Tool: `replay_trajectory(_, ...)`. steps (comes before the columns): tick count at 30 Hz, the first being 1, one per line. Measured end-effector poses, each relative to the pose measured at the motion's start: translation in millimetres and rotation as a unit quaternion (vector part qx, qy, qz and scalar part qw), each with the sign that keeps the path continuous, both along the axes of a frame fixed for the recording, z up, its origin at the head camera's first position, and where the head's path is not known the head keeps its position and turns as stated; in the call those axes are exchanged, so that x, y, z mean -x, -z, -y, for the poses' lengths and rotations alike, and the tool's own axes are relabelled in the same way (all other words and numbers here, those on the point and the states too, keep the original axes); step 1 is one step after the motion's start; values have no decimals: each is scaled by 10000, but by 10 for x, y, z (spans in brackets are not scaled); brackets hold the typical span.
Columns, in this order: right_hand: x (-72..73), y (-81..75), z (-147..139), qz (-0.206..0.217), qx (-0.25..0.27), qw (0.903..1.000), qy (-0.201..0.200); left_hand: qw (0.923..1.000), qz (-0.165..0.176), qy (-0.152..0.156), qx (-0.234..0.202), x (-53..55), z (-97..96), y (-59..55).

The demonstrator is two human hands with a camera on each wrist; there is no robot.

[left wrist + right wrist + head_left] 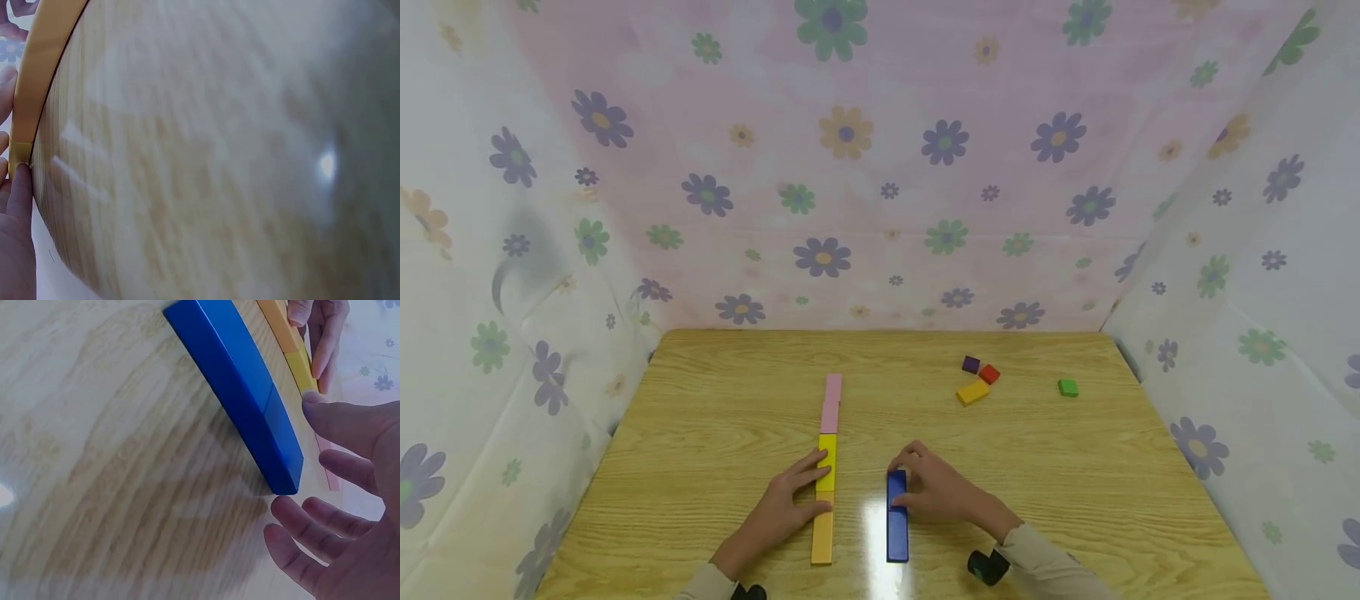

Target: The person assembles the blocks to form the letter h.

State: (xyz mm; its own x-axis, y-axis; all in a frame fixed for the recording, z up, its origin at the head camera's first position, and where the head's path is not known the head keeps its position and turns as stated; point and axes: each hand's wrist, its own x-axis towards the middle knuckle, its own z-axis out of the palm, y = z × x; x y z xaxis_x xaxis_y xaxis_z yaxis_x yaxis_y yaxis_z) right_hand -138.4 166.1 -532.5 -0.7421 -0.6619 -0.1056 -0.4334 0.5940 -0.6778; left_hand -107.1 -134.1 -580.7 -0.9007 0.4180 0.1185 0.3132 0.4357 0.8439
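A row of flat blocks runs away from me at centre left: a light orange block (823, 533) nearest, a yellow block (827, 473), then two pink blocks (831, 417). My left hand (790, 500) lies along its left side, fingertips over the yellow block and thumb on the orange one. Two dark blue blocks (897, 535) stand end to end to the right of that row. My right hand (936, 487) is at their far end, with the thumb over the blue edge. In the right wrist view its fingers (306, 531) are spread loosely beside the blue end.
Toward the back right lie a dark purple block (972, 364), a red block (990, 374) and an orange-yellow block (973, 392). A green block (1068, 388) sits farther right. Flowered cloth (887, 225) hangs behind and on both sides of the wooden table (715, 400).
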Motion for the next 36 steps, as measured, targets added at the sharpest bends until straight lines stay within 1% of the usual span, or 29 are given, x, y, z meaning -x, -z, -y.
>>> replay_trajectory(4,41,-18,-31,-175,71,9998,-21,10000,-9,6,18,4,5,-5)
replay_trajectory(9,87,-49,-70,-273,150,9995,83,10000,-7,32,16,7,11,-10)
replay_trajectory(15,156,-137,-109,-284,91,9993,216,10000,-37,20,0,7,12,-12)
replay_trajectory(19,204,-208,-141,-311,146,9990,282,10000,-47,30,-47,1,7,-5)
replay_trajectory(25,307,-272,-224,-476,30,9979,444,9999,-69,26,-78,-8,-2,7)
replay_trajectory(31,405,-334,-339,-600,51,9964,600,10000,-77,-6,-44,-13,-6,-1)
replay_trajectory(36,483,-360,-433,-809,23,9944,675,10000,-86,-31,-18,-12,-6,-10)
